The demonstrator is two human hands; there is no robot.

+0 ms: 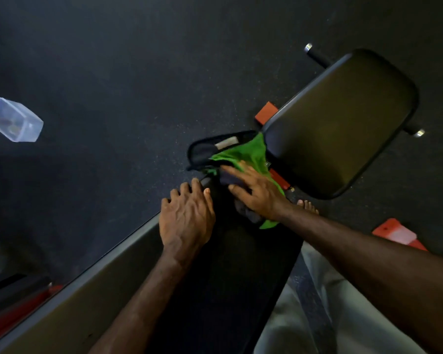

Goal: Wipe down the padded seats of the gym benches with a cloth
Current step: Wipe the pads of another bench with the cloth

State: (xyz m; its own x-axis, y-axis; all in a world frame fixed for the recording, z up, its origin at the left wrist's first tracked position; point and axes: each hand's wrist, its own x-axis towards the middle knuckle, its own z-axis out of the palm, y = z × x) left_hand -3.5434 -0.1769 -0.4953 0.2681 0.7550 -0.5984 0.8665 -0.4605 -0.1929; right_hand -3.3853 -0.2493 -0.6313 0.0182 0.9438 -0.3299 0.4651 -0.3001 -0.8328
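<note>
From the head view, the right hand (256, 194) presses flat, fingers spread, on the green and dark cloth (238, 159) at the far end of the long bench (230, 272) pad; the left hand (187, 218) rests open just beside the cloth. Keeping the palm flat and sweeping in overlapping strokes would probably clean best. The cloth looks crumpled, one edge overhanging toward the separate seat pad (340, 123).

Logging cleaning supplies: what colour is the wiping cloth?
Bright green with dark navy parts, the cloth under the right hand; head view.
</note>
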